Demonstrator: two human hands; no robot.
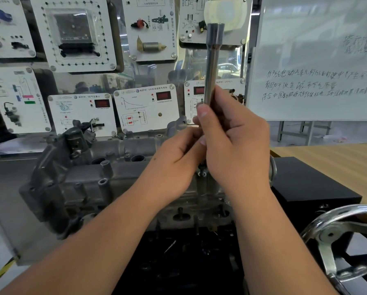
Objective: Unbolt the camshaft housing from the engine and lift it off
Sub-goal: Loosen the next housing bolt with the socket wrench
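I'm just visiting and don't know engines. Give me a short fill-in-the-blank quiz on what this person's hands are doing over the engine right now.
1. The right hand grips a long metal ____ that stands upright.
2. The left hand touches that tool's ____ end, over the camshaft housing.
3. The chrome handwheel sits at the picture's lower ____.

Missing words: socket extension bar; lower; right

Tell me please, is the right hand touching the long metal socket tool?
Touching. The head view shows the right hand with thumb and fingers curled around the lower end of the long socket tool, holding it upright.
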